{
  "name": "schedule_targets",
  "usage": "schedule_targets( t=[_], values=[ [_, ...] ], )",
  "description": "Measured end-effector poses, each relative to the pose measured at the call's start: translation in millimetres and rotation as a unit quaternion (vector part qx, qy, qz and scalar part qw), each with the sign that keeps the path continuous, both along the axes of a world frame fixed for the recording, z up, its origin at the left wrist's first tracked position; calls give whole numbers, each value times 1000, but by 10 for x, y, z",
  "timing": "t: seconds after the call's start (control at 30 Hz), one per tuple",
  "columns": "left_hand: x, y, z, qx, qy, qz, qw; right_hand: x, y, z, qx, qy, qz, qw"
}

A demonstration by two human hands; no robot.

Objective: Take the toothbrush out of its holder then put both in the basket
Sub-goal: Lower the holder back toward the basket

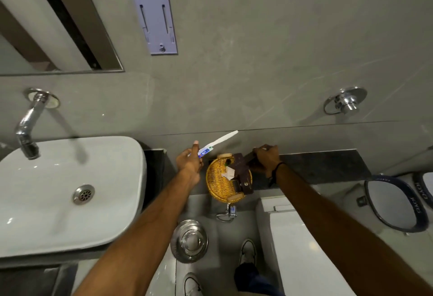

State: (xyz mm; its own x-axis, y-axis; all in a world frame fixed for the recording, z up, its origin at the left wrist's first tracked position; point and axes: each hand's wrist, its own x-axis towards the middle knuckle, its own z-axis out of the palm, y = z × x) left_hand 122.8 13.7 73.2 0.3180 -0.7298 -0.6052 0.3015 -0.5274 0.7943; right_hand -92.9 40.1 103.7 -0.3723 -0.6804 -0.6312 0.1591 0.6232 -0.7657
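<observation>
While the left hand (188, 162) pinches the freed toothbrush (216, 143) clear above the worktop (323, 167), the right hand (264, 158) grips the dark holder (242, 158) over the basket (218, 184), ready to drop it in.

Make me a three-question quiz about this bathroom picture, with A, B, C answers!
1. Where is the basket?
A. in the sink
B. on the dark ledge
C. on the floor

2. What colour is the toothbrush?
A. white
B. red
C. black

3. What is the left hand doing?
A. turning the tap
B. resting flat
C. holding the toothbrush up

Answers: 1 B, it sits on the ledge by the wall. 2 A, its long handle is white. 3 C, its fingers pinch the toothbrush above the basket.
</observation>
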Motion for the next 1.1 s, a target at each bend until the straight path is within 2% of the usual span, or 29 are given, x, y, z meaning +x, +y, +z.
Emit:
schedule_targets(
  t=[0.13, 0.23, 0.4, 0.57, 0.67, 0.73, 0.8, 0.83, 0.9, 0.93, 1.0, 1.07, 1.1],
  values=[
    [59, 32, 24, -13, -3, -18, 1000, 419, 107, -162, 87, -108, 104, 985],
    [100, 75, 39, -23, -6, -24, 999, 685, 175, -259, 108, -116, 144, 977],
    [248, 223, -67, -20, -35, -52, 998, 1029, 486, -459, 156, -46, 266, 950],
    [336, 427, -237, 3, -46, -65, 997, 1263, 800, -748, 218, -24, 388, 895],
    [374, 528, -313, 15, -47, -75, 996, 1379, 861, -777, 219, 44, 504, 834],
    [403, 590, -350, 19, -44, -77, 996, 1463, 898, -790, 222, 77, 527, 817],
    [434, 648, -384, 19, -43, -73, 996, 1532, 919, -817, 232, 73, 521, 818],
    [453, 670, -398, 20, -44, -70, 996, 1554, 936, -831, 246, 36, 502, 828],
    [493, 705, -416, 23, -40, -65, 997, 1514, 974, -827, 291, -51, 422, 857],
    [517, 719, -428, 24, -37, -61, 997, 1461, 982, -831, 292, -65, 382, 874],
    [563, 739, -457, 26, -37, -56, 997, 1302, 942, -904, 228, 2, 347, 910],
    [592, 749, -481, 27, -45, -57, 997, 1149, 893, -879, 180, 84, 341, 919],
    [597, 746, -489, 26, -49, -58, 997, 1091, 867, -842, 166, 86, 343, 921]
  ],
)
